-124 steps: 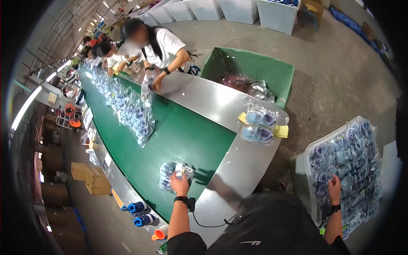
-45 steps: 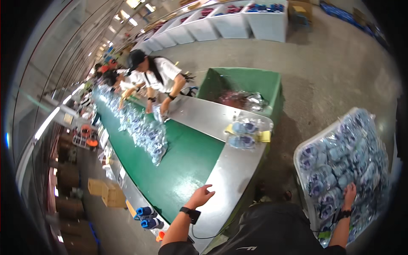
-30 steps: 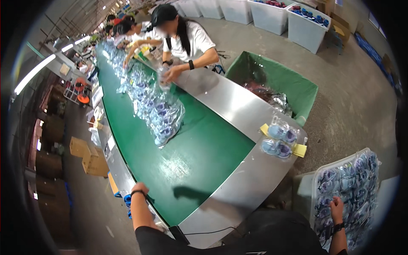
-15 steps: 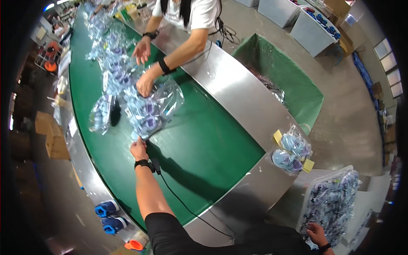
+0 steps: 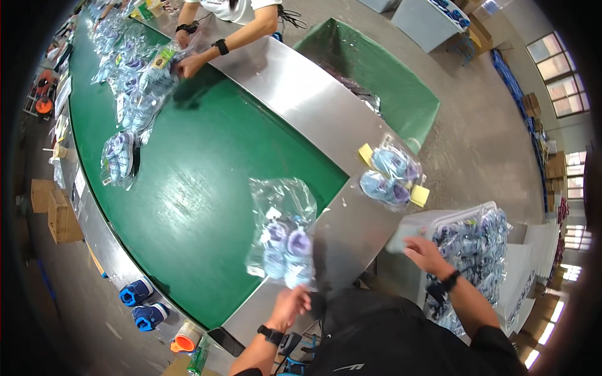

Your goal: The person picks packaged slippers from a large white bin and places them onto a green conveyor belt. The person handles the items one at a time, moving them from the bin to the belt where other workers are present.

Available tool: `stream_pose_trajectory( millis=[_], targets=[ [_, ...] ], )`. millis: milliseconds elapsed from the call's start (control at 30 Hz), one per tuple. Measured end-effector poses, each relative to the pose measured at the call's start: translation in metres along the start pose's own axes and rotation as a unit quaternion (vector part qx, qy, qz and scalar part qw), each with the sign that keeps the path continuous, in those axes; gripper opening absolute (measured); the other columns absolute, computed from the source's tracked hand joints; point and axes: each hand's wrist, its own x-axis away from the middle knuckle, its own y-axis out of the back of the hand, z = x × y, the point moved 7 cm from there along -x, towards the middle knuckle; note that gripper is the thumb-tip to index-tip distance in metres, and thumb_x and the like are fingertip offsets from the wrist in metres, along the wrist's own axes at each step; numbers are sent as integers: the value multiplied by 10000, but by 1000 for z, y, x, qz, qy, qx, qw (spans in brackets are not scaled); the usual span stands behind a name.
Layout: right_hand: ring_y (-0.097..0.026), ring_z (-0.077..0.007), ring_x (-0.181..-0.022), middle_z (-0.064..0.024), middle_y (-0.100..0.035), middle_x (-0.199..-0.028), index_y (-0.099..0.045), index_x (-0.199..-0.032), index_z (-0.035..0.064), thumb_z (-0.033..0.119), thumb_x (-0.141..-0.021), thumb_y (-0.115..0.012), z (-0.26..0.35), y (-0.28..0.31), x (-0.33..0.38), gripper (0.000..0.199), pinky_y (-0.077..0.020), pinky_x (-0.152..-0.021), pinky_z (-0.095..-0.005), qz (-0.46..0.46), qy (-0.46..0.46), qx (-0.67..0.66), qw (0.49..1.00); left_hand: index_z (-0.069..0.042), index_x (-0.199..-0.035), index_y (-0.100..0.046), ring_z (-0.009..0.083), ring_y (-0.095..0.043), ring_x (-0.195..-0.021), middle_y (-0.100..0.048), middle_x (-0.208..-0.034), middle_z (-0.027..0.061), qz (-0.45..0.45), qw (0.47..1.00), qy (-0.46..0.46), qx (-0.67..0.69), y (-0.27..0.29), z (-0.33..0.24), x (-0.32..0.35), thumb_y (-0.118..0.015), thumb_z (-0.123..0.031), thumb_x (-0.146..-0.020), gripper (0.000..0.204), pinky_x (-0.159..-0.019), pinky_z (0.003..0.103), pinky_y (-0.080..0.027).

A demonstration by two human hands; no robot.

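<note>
A pair of light blue and lilac children's shoes [image 5: 287,254] lies in a clear plastic bag, half on the green belt and half on the metal edge before me. My left hand [image 5: 290,308] is closed at the toe end of this bag; the pinch itself is partly hidden. To the right, my right hand [image 5: 427,255] hangs open and slightly blurred, holding nothing, beside a white bin [image 5: 407,232] of bagged shoes. Another bagged pair [image 5: 392,175] with yellow tags sits on the metal ledge.
Across the green belt [image 5: 188,188], a co-worker's hands [image 5: 188,62] handle a bagged pair by a heap of bagged shoes [image 5: 125,81]. One bag [image 5: 118,156] lies apart. Dark blue shoes [image 5: 149,316] and an orange-rimmed cup [image 5: 184,341] stand on the left ledge. A green-lined bin [image 5: 389,94] stands beyond.
My left hand has drawn a bagged pair from the heap toward me, down to the belt's near end. My right hand has risen beside the white bin. The co-worker's hands have gathered around another bag.
</note>
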Motion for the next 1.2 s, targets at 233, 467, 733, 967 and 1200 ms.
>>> stream_pose_trajectory(
  millis=[233, 467, 733, 967, 1200],
  targets=[
    [-561, -198, -1226, -144, -552, -1392, -335, -1558, -9, 369, -992, -711, 39, -121, -100, 778, -488, -1007, -353, 96, 60, -173, 978, 12, -1140, -688, 110, -634, -764, -711, -908, 58, -26, 928, -255, -270, -3, -54, 24, -786, -252, -937, 347, -677, 262, -488],
    [-541, -220, -1304, -196, -504, -1487, -247, -1606, -11, 499, -929, -744, 107, -162, -145, 982, -476, -1021, -354, 126, 57, -288, 948, 7, -1378, -559, 287, -539, -1263, -562, -1372, 143, -199, 868, -410, -197, 22, -184, -29, -765, -275, -958, 546, -1081, 412, -426],
    [-493, -99, -766, 11, -560, -846, -677, -1224, 27, 299, -940, -771, 139, -153, -133, 405, -432, -717, -293, 151, 117, -232, 954, -35, -1074, -695, 145, -683, -834, -704, -939, 20, -28, 921, -387, 23, -14, -183, -25, -698, -183, -1014, 159, -856, 326, -555],
    [-563, -127, -724, -35, -685, -822, -652, -957, 27, 260, -977, -698, 212, -47, -66, 238, -466, -682, -314, 128, 340, -113, 925, 29, -1035, -716, 148, -665, -849, -710, -891, 75, -19, 836, -534, -129, -86, -208, 96, -650, -148, -1039, 188, -866, 310, -537],
    [-654, -241, -800, -70, -677, -850, -692, -970, 93, 187, -902, -737, 230, 48, 8, 124, -513, -737, -373, -80, 489, 51, 867, 29, -992, -731, 143, -646, -919, -718, -953, 66, -84, 718, -613, -318, -129, -184, 165, -623, -89, -1034, 165, -880, 291, -497]
  ],
)
